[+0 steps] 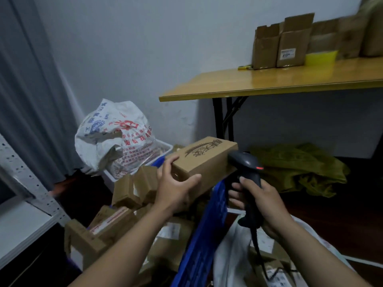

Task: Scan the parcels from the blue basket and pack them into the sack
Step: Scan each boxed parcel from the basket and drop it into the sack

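Brown oblong cardboard parcel, gripped by the left hand, hangs over the blue plastic basket rim, its end just beside the black handheld scanner clasped in the right hand. Small cardboard boxes crowd the basket; a white sack lies below the scanner, a crumpled olive cloth beyond.

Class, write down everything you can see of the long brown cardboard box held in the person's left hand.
The long brown cardboard box is closed, with dark printed characters and a feathery emblem on its top face. It is held tilted, far end raised, above the blue plastic basket. The left hand grips its near end, thumb on the side face. The black handheld scanner, gripped by the right hand, points at its right side; whether they touch is unclear.
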